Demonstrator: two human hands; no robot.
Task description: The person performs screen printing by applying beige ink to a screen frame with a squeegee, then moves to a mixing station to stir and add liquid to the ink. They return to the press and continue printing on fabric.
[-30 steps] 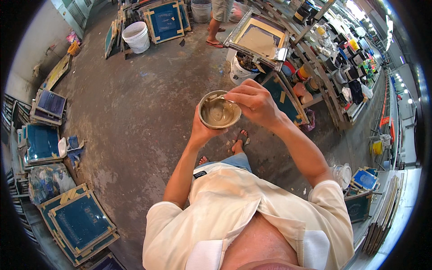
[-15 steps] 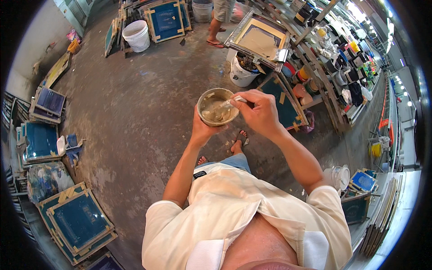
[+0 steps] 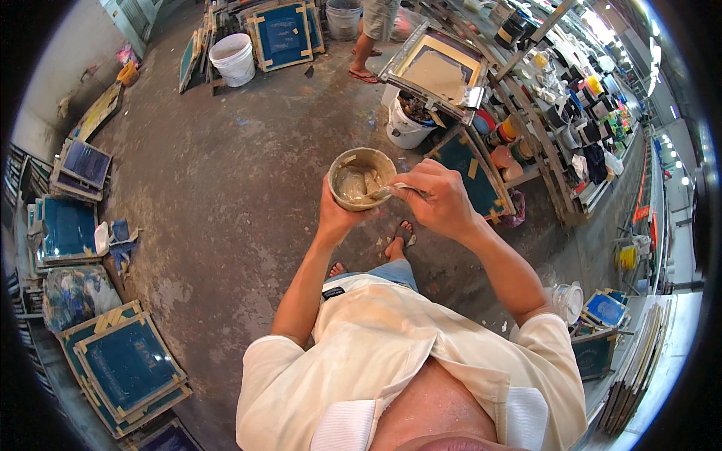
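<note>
My left hand (image 3: 338,218) is wrapped round the side of a small round tub (image 3: 381,167), held out over the floor in front of me. Thick beige-brown paste (image 3: 350,183) lies inside and smears the inner wall. Pinched in the fingers of my right hand (image 3: 444,197) is a thin pale stirring stick (image 3: 386,192). It slants over the tub's right side, its far end in the paste. My fingers cover the rest of the stick.
A framed screen (image 3: 434,71) with beige paste rests above a white bucket (image 3: 407,124) ahead right. Another person's leg (image 3: 364,56) stands beyond. Crowded shelving (image 3: 564,113) runs along the right. Blue screens (image 3: 129,364) lie at left; a white bucket (image 3: 232,60) stands at the back.
My right hand has moved slightly right and down, with the stick now lower across the tub's right side. The paste has shifted in the tub. My left hand keeps its hold.
</note>
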